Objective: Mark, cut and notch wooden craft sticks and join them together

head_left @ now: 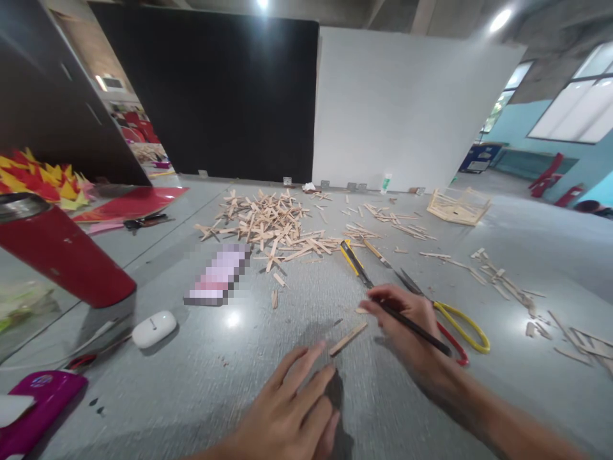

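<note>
My right hand (405, 313) is closed around a slim dark stick-shaped tool (426, 332); its working end is hidden by my fingers. Just beyond those fingers lies a yellow-and-black utility knife (353, 260), its near end reaching my hand. My left hand (292, 402) is low over the table, fingers stretched out and apart. Its fingertips are close to the near end of a short wooden craft stick (348, 338); whether they touch it I cannot tell. A small wood piece (361, 311) is by my right fingertips. Scissors (462, 326) with yellow and red handles lie beside my right wrist.
A heap of craft sticks (268, 220) spreads across the back of the grey table. To the left are a phone (218, 275), a white mouse (154, 329), a red flask (67, 255) and a purple object (43, 409). A wooden stick frame (458, 207) stands back right, cut scraps (507, 281) nearer.
</note>
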The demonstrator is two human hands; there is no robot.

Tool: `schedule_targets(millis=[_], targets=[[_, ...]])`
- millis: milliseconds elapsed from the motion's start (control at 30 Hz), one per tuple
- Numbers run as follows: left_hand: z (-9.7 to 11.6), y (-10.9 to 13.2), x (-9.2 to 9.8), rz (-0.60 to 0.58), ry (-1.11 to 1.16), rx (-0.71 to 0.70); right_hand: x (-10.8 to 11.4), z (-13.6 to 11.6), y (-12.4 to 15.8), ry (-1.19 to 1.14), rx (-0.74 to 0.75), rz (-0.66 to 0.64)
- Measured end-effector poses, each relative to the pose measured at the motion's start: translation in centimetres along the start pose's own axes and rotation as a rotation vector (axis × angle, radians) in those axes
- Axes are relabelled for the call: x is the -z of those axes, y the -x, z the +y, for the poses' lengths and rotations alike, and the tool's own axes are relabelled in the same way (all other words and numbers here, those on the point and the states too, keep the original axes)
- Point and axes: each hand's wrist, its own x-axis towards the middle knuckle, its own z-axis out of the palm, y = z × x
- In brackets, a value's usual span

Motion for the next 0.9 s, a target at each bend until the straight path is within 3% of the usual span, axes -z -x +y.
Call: schedule_targets(millis=[67, 167, 267, 400, 600, 733, 900], targets=[[0.0, 0.3, -0.1, 0.006, 0.012, -0.025, 2.1, 0.8, -1.2, 0.125, 0.052, 0.170], [0.0, 0.2, -0.1, 0.000, 0.032, -0.047, 4.9, 2.6, -3.3, 0.311, 0.117, 0.252], [0.0, -0.1, 0.0, -0.065, 0.094, 0.043, 6.7, 4.7, -4.6, 0.494, 0.112, 0.189], [-0.3, -0.4, 0.0, -0.199, 0.107, 0.215, 7.3, 6.7, -5.4, 0.659, 0.033, 0.082], [-0.9, -0.8, -0.8, -0.334, -0.035, 0.268, 4.6, 5.9, -8.4, 0.692, 0.068, -0.199], [-1.6, -1.0, -1.9, -0.282, -0.123, 0.202, 1.4, 4.5, -10.4, 0.624, 0.136, -0.348], [-1.9, -1.2, -1.9, -0.235, -0.069, 0.237, -1.2, 3.8, -11.8, 0.534, 0.088, -0.389]])
